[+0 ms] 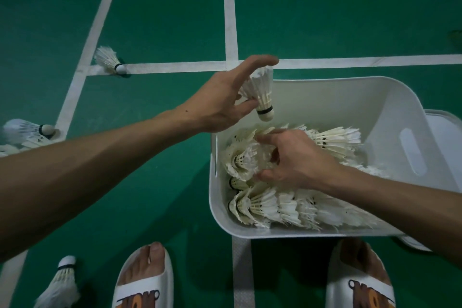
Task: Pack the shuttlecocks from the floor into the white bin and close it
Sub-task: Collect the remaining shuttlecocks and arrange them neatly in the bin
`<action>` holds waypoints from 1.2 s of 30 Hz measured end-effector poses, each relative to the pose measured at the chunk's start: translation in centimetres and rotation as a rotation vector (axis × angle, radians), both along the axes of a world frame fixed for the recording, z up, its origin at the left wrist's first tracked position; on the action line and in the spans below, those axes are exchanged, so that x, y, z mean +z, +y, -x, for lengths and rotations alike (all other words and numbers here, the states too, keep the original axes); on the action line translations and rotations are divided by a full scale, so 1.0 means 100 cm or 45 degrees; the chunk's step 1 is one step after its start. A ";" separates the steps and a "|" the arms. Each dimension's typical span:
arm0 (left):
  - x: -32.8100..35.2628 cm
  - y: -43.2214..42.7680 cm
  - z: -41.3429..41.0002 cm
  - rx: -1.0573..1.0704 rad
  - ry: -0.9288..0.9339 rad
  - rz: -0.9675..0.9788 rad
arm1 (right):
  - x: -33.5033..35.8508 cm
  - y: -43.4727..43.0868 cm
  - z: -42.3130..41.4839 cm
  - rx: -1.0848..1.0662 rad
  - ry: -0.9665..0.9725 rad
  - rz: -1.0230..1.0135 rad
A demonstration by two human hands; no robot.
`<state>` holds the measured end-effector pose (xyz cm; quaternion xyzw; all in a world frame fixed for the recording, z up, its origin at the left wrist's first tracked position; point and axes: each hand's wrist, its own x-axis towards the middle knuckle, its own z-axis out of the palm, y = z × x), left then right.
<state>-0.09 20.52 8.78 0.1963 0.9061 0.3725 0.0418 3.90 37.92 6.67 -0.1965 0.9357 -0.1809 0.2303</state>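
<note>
Shuttlecocks [275,205] first: where do most of them lie?

In the white bin [350,97], on their sides, nested cork into feathers in long rows across the bottom. The bin stands open on the green floor [162,7], just ahead of the person's left slipper [142,290] and right slipper [360,290]

And the left hand [220,105]?

It reaches over the bin's left end and pinches a single shuttlecock [261,92] by the feathers between thumb and fingers. The cork points down, and it hangs in the air above the rows, touching none of them

The right hand [297,160]?

Down inside the bin, with thumb and fingers curled round the feathers of the upper row [245,157], close to the bin's left wall

Are any outside the bin?

Three show plainly. A far shuttlecock [108,60] lies on its side where the white lines [230,7] cross. An edge shuttlecock [25,130] lies at the left border, with more white feathers below it that I cannot tell apart. A near shuttlecock [62,280] lies beside the left slipper, cork pointing away from the person

Is there a lid?

A white lid [445,132] lies at the bin's right side, partly hidden by it; whether they touch I cannot tell
</note>
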 end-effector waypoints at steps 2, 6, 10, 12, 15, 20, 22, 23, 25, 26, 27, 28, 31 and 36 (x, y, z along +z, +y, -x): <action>0.001 0.000 0.000 -0.023 -0.023 -0.002 | 0.002 0.006 0.002 -0.044 -0.036 0.041; 0.001 -0.001 0.001 -0.044 -0.036 -0.027 | 0.007 0.024 0.007 -0.254 -0.143 0.176; 0.001 0.002 0.002 -0.099 0.015 0.000 | 0.010 0.040 0.020 -0.553 -0.118 0.518; 0.005 0.006 0.001 -0.168 0.038 0.025 | 0.014 0.042 0.024 -0.575 -0.065 0.645; 0.006 0.013 0.000 -0.310 0.087 0.056 | 0.021 0.039 0.027 -0.490 -0.027 0.737; 0.003 0.018 0.000 -0.425 0.156 0.051 | 0.016 0.035 0.027 -0.383 -0.058 0.685; 0.001 0.017 0.001 -0.427 0.121 0.028 | 0.013 0.036 0.025 -0.357 -0.064 0.683; 0.000 0.017 0.000 -0.419 0.087 0.022 | 0.012 0.036 0.025 -0.346 -0.064 0.670; -0.002 0.018 -0.002 -0.368 -0.013 0.034 | 0.012 0.039 0.025 -0.314 -0.048 0.613; -0.002 0.019 -0.003 -0.332 -0.064 0.057 | 0.012 0.042 0.026 -0.299 -0.025 0.575; -0.003 0.019 -0.003 -0.304 -0.114 0.095 | 0.012 0.044 0.026 -0.287 0.006 0.533; -0.003 0.017 -0.002 -0.300 -0.171 0.162 | 0.011 0.048 0.026 -0.288 0.028 0.492; -0.003 0.012 0.002 -0.464 -0.355 0.524 | 0.005 0.059 0.023 -0.371 -0.014 0.459; -0.011 0.017 0.003 -0.680 -0.330 0.880 | 0.002 0.057 0.012 -0.327 -0.131 0.506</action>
